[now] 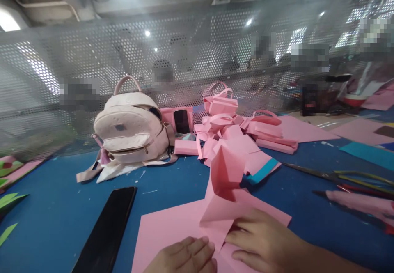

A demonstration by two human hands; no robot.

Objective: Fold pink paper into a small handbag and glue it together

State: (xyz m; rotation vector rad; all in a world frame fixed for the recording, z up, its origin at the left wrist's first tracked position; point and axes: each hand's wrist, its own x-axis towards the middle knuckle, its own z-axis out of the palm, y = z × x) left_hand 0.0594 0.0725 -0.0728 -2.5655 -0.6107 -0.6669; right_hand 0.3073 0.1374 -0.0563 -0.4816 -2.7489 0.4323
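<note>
In the head view a folded pink paper piece (227, 170) stands upright, its upper end an open box shape, above flat pink paper (172, 228). My left hand (184, 256) lies on the flat paper, fingers stretched and side by side, holding nothing. My right hand (267, 238) grips the lower edge of the folded paper; some of its fingertips are hidden by the flap. Behind the folded piece is a heap of small pink paper bags (221, 119), several with looped handles.
A pale backpack (132, 125) and an upright phone (181, 122) stand at the back before a perforated metal screen (191, 63). A black phone (106, 228) lies at left. Scissors (332, 176) and a pink-handled tool (360, 203) lie at right, beside blue paper strips (369, 154).
</note>
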